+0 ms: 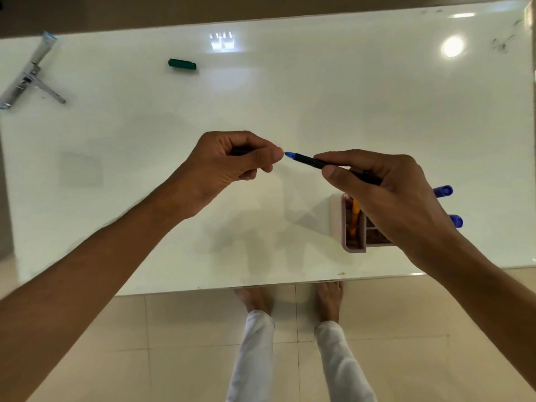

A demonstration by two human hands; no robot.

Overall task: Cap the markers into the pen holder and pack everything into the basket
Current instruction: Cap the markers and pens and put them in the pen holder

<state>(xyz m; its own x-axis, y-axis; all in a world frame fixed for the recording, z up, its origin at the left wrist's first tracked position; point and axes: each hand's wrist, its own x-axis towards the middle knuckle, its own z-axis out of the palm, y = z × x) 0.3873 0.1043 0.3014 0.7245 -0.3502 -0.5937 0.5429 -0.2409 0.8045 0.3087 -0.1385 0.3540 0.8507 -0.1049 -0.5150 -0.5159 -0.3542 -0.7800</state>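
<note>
My right hand (385, 192) grips a black marker (307, 161) whose bare blue tip points left. My left hand (232, 161) is closed around a dark cap, mostly hidden in the fingers, a small gap away from the tip. Under my right wrist stands a pink pen holder (348, 227) with an orange marker (354, 216) in its left compartment. Two purple-capped markers (445, 191) (456, 221) stick out to the right of my hand. A green cap or short marker (182, 64) lies far back on the white table (145, 140). No basket is in view.
A metal clamp stand (29, 74) with a light blue end sits at the table's far left corner. Dark scribbles (501, 44) mark the far right corner. The table's near edge runs just above the person's bare feet (290, 300) on the tiled floor.
</note>
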